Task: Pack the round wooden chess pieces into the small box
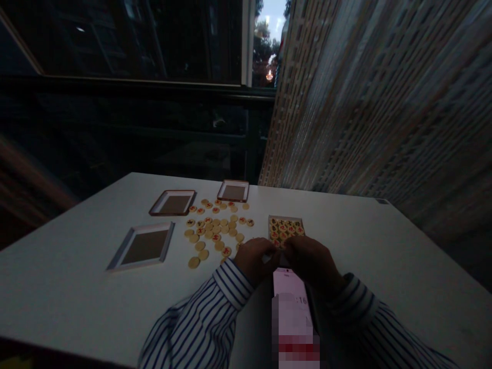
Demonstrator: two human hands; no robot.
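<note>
A small open box point(305, 225) holds rows of round wooden Chinese chess pieces with red and black characters, and stands right of the table's middle. At its near left corner is my left hand point(257, 260), fingers bent and drawn together. My right hand point(313, 264) reaches over the near right side of the box with its fingers closed, almost meeting the left. Whatever lies between the fingertips is hidden. Loose Chinese chess pieces point(216, 230) are scattered left of my hands, some showing red or black characters, others plain side up.
A lit phone point(291, 287) lies between my forearms. Three shallow empty trays or lids stand around the loose pieces: one front left point(170, 241), one behind it point(154, 211), one at the back point(246, 197). Beyond the white table point(384, 246) hang a bead curtain point(338, 102) and a window.
</note>
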